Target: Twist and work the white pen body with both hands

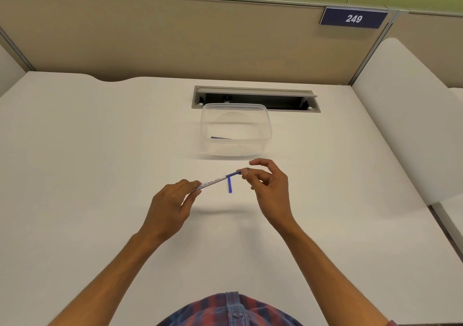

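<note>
At the near edge a plaid shirt (228,310) shows, and two bare forearms reach out from it over the white bench (87,175). The left hand (167,208) is on the near left side of the pen (213,182), its thumb and fingers (194,185) pinching the white barrel's lower end. The pen is held clear of the bench, tilted up toward the right, with small print along the barrel. The right hand (269,188) is at the pen's other end, where thumb and forefinger pinch the blue cap (234,174); the remaining fingers curl loosely, one lifted above the cap. The cap's blue clip (229,185) hangs straight down just below the cap's open end. A soft shadow lies on the bench nearer than the pen. Beyond the pen, a little way off and slightly to the right, a clear tub (236,129) stands on the bench, open at the top; a dark blue sliver lies at its near left wall, too small to identify. Just behind the tub a grey cable slot (255,98) is set into the bench with its flap raised. Farther from the pen rises a beige partition (175,37), and at its upper right a dark blue plate (353,18) reads 249. A white side panel (400,115) closes the bench to the right of the pen.
</note>
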{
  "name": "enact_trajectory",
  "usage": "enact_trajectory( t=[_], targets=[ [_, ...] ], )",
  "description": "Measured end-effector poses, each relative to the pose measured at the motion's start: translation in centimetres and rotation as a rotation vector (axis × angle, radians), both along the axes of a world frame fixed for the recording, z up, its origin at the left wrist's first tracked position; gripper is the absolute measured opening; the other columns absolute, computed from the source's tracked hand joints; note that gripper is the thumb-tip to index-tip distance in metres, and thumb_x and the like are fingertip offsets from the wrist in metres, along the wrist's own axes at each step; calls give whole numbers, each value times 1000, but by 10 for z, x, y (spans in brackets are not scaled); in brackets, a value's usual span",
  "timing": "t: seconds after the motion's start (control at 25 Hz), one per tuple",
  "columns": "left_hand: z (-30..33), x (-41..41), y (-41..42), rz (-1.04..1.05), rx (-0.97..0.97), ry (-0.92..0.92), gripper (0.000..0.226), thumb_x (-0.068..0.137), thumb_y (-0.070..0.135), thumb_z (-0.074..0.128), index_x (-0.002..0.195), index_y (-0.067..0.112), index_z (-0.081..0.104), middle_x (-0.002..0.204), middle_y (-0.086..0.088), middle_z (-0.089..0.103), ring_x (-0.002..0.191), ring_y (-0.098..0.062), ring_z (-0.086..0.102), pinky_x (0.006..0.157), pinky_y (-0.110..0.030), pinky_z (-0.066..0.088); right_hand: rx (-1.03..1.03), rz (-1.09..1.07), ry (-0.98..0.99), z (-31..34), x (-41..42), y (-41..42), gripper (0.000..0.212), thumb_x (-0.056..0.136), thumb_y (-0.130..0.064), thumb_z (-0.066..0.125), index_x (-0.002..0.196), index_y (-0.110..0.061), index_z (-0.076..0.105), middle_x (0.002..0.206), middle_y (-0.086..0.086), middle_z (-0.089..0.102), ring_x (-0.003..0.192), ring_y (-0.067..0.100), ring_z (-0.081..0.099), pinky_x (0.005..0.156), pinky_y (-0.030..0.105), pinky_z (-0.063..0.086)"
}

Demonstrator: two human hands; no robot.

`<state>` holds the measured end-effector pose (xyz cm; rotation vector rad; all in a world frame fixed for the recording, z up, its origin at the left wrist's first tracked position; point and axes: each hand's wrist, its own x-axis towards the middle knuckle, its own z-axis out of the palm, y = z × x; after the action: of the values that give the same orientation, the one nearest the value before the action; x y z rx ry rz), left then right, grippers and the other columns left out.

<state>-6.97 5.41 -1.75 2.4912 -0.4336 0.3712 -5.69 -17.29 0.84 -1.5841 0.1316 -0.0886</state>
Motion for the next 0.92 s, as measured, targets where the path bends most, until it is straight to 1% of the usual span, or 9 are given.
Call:
enact_trajectory(
  t=[0.08, 0.12, 0.2, 0.32, 0.48, 0.64, 0.8, 0.92],
  targets=[
    [0, -1, -2, -9, -31, 15, 21, 91, 23, 54, 105, 13, 67, 82, 2, 67, 62, -26, 57, 56, -34, 47, 9, -15, -5, 0, -2, 5, 11, 87, -21, 75, 88, -22, 65, 81, -1, 79, 76, 25, 67, 68, 31, 46],
    [1, -2, -3, -14, -44, 21, 21, 91, 23, 54, 105, 13, 67, 83, 2, 69, 63, -26, 58, 57, -35, 49, 0, -26, -25, 0, -2, 7, 10, 86, -20, 77, 85, -21, 66, 81, -2, 79, 77, 25, 68, 67, 30, 46],
    [2, -2, -5, -23, -59, 27, 23, 91, 24, 54, 106, 12, 67, 85, 2, 70, 64, -26, 60, 58, -37, 51, -37, -48, -85, 0, -4, 11, 9, 84, -17, 78, 83, -21, 71, 82, -7, 77, 79, 12, 71, 63, 24, 47],
    [3, -3, -7, -26, -61, 19, 23, 91, 24, 55, 106, 12, 68, 88, 2, 72, 64, -25, 60, 58, -38, 52, -101, -56, -135, 0, -6, 14, 11, 84, -17, 78, 82, -27, 75, 83, -13, 76, 83, 4, 71, 65, 18, 48],
    [4, -3, -8, -25, -66, 22, 24, 90, 24, 55, 106, 11, 68, 89, 2, 73, 64, -26, 62, 59, -39, 53, -142, -54, -145, 0, -7, 17, 7, 84, -19, 78, 84, -26, 78, 80, -16, 76, 77, 2, 69, 62, 12, 45],
    [5, -2, -9, -27, -62, 26, 25, 91, 25, 55, 106, 10, 68, 88, 2, 73, 64, -25, 61, 59, -39, 53, -142, -46, -136, -1, -7, 19, 10, 85, -17, 77, 84, -27, 78, 80, -18, 76, 72, 1, 68, 60, 10, 44],
    [3, -3, -9, -11, -80, 53, 26, 91, 27, 53, 106, 11, 68, 87, 3, 72, 65, -25, 63, 60, -39, 53, -188, -18, -145, -5, -7, 20, 6, 87, -17, 75, 87, -23, 79, 85, -16, 76, 81, 2, 69, 59, 12, 43],
    [1, -4, -9, -3, -100, 70, 23, 92, 27, 54, 105, 13, 67, 86, 5, 71, 66, -23, 63, 60, -37, 52, -243, -1, -168, -8, -8, 22, 7, 90, -18, 72, 91, -22, 77, 91, -17, 75, 86, 2, 68, 58, 16, 42]
  ],
)
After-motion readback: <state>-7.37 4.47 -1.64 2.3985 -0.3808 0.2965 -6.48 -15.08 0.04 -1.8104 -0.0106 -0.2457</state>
